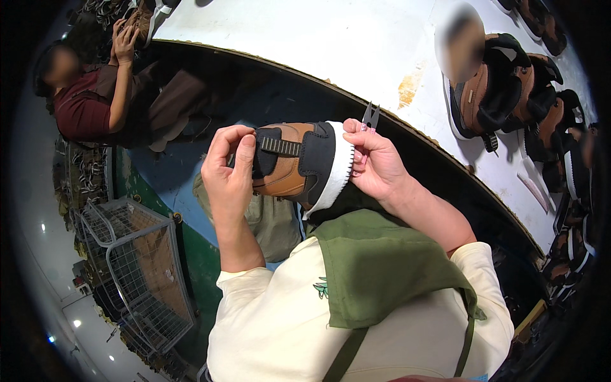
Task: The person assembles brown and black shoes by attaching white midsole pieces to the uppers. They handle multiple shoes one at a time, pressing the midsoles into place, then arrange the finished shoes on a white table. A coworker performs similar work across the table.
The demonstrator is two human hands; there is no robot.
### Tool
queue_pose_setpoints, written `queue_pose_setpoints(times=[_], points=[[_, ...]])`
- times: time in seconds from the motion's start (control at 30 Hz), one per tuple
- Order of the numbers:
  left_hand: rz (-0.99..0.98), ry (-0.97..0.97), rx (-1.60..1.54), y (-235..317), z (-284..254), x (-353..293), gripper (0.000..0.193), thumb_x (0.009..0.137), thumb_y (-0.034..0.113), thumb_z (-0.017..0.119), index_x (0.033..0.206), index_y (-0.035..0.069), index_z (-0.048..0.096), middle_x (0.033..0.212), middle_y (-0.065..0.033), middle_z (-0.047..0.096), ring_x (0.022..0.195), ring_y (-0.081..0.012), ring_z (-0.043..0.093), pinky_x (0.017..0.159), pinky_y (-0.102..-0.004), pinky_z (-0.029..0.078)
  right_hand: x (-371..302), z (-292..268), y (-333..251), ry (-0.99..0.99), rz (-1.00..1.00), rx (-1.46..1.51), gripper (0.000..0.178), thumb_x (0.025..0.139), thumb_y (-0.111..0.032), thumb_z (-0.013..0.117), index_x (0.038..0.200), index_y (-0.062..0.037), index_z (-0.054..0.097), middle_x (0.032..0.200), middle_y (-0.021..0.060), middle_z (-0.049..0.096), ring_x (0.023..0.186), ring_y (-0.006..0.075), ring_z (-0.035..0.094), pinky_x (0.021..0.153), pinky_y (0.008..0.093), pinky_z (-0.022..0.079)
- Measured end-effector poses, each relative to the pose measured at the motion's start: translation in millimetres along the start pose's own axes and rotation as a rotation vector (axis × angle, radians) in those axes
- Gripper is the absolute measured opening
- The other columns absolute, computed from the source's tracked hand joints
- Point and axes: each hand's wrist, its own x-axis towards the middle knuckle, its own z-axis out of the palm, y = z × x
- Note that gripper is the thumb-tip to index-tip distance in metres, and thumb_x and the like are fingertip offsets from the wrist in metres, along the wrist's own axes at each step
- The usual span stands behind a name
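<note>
Between the green apron [394, 267] and the far white table [286, 25], head view: a brown and black shoe [294, 159] is held off any surface, its heel turned up to view, collar to the left, white sole [337, 167] to the right. A striped webbing strip [280, 146] runs along the heel.

Step, as judged: handling the heel and sole edge up close, with snips [370, 125] at the ready. No cut is visible; the blades stand apart and point to the far side, away from the shoe. A trimming move, if wanted, would call for the left hand to carry the shoe alone while the right turns the blades inward, clear of the left fingers.

Pose: left hand [227, 167] rises from the near side, forearm almost upright, wrist fairly straight; thumb and bent index close narrowly on the collar end. Right hand [382, 162] enters from the right, elbow bent, forearm slanting far and left. Its fingers curl around the snips, with thumb and fingertips at the sole edge; how firmly they press there cannot be told.

Surroundings: row of shoes [474, 102] on the table to the right; co-worker [86, 105] at far left.
</note>
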Motion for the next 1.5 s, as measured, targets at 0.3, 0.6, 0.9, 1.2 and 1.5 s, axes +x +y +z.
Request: queue_pose_setpoints(times=[0.3,0.6,0.9,1.2,1.5], points=[[-0.018,-0.038,0.002,1.6,-0.3,-2.1,0.017,0.096,0.015,0.058,0.098,-0.001,0.065,0.087,0.0003,0.060,0.078,-0.0059,0.052,0.070,-0.0185,0.041,-3.7,6.0,4.1,0.030,-0.062,-0.087,0.010,0.086,0.001,0.058,0.086,-0.0082,0.054,0.069,-0.0018,0.055,0.053,0.0032,0.051,0.046,0.0145,0.039],[-0.102,0.001,-0.216,12.7,8.7,-4.1,0.025,0.095,0.016,0.060,0.111,-0.002,0.061,0.095,-0.0019,0.062,0.083,-0.0065,0.055,0.074,-0.0192,0.044,-4.6,10.0,4.1,0.019,-0.109,-0.141,0.011,0.087,0.000,0.058,0.087,-0.0094,0.052,0.067,-0.0038,0.054,0.053,0.0032,0.054,0.046,0.0135,0.041],[0.085,-0.028,-0.158,62.2,7.0,25.8,0.020,0.089,0.004,0.062,0.107,-0.004,0.063,0.097,-0.0048,0.064,0.087,-0.0088,0.058,0.079,-0.0211,0.046,-6.5,45.4,-17.3,-0.128,-0.167,-0.186,0.011,0.088,-0.002,0.058,0.089,-0.0102,0.052,0.072,-0.0025,0.057,0.056,0.0034,0.056,0.049,0.0127,0.044],[0.618,0.010,-0.085,132.6,27.4,122.6,0.010,0.090,0.002,0.057,0.093,-0.004,0.065,0.069,-0.0006,0.060,0.061,-0.0036,0.049,0.054,-0.0191,0.039,-19.4,111.3,-54.9,-0.231,-0.501,-0.445,0.022,0.094,-0.010,0.058,0.114,-0.0113,0.049,0.085,-0.0022,0.054,0.058,0.0017,0.047,0.048,0.0143,0.038],[0.552,-0.204,-0.451,152.7,60.1,167.4,0.016,0.094,0.009,0.056,0.099,-0.003,0.067,0.083,0.0002,0.065,0.075,-0.0036,0.055,0.067,-0.0174,0.043,-49.9,139.9,-90.5,-0.234,-0.868,-1.001,0.057,0.096,-0.030,0.057,0.139,-0.0004,0.032,0.074,0.0012,0.053,0.056,0.0051,0.047,0.047,0.0181,0.035]])
